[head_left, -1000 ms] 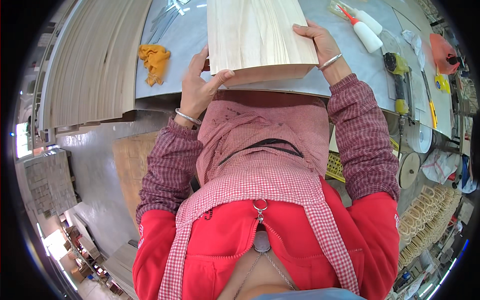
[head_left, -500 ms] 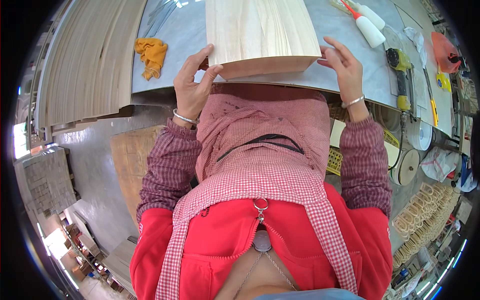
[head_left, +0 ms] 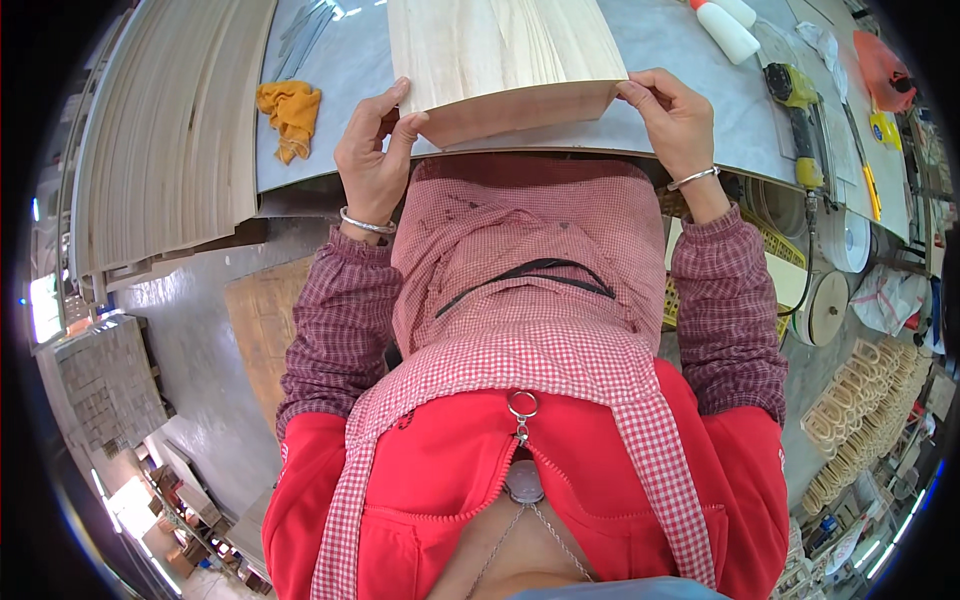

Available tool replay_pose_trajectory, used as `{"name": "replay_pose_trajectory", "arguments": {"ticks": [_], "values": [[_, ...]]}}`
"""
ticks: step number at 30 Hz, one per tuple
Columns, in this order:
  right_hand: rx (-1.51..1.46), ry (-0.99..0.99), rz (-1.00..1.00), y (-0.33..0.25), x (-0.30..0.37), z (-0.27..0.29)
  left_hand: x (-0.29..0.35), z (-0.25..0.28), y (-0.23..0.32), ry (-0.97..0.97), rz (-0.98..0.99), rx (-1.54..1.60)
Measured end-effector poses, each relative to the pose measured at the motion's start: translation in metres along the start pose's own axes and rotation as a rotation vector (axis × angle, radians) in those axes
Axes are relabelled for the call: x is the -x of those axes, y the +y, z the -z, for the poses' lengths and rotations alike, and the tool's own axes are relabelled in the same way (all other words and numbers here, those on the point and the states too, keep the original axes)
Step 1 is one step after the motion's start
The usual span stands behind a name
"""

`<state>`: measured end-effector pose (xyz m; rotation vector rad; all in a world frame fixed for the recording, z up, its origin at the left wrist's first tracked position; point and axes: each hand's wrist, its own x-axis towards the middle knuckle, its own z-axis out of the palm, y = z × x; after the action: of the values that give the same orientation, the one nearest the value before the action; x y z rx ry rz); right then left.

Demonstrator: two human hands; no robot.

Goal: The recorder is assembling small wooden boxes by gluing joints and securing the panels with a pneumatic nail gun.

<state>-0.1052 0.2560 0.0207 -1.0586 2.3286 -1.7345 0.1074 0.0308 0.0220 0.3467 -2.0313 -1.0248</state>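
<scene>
A pale wooden box (head_left: pixel 505 50) with a flat, grained top and a plain near side lies on the worktable, close to its front edge; its far end runs out of view. My left hand (head_left: pixel 375 155) holds the box's near left corner, with the thumb at the front edge and the fingers along the side. At the near right corner, my right hand (head_left: pixel 678 122) pinches the edge between thumb and curled fingers. Both wrists wear a silver bangle.
Long wooden boards (head_left: pixel 165 120) are stacked at the left. An orange cloth (head_left: pixel 290 118) lies on the worktable (head_left: pixel 340 70). To the right are a white glue bottle (head_left: pixel 728 32), a yellow-green power tool (head_left: pixel 800 120) with a hose, and a yellow cutter (head_left: pixel 872 192).
My right hand has closed from spread fingers onto the box's right corner. My left hand keeps its hold on the left corner. In the picture, the table and box have shifted slightly up and left.
</scene>
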Motion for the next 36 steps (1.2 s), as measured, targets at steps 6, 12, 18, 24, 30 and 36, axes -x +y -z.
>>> {"name": "replay_pose_trajectory", "arguments": {"ticks": [6,12,18,24,30,36], "values": [[-0.012,0.042,-0.015,-0.003,0.006,-0.003,0.0,0.0,-0.006,-0.012,-0.038,0.006],[-0.061,0.249,0.095,-0.006,0.019,-0.018,0.0,-0.002,-0.005,-0.014,-0.042,0.038],[0.057,0.321,0.125,-0.013,0.022,-0.027,0.002,0.0,-0.006,-0.012,-0.058,0.022],[0.087,0.355,0.139,-0.014,0.022,-0.031,0.003,-0.001,-0.007,-0.012,-0.046,0.023],[0.134,0.357,0.168,-0.016,0.022,-0.031,0.003,-0.002,-0.01,-0.005,-0.055,0.022],[0.121,0.322,0.142,-0.02,0.021,-0.029,0.001,0.001,-0.005,-0.008,-0.047,0.025]]}}
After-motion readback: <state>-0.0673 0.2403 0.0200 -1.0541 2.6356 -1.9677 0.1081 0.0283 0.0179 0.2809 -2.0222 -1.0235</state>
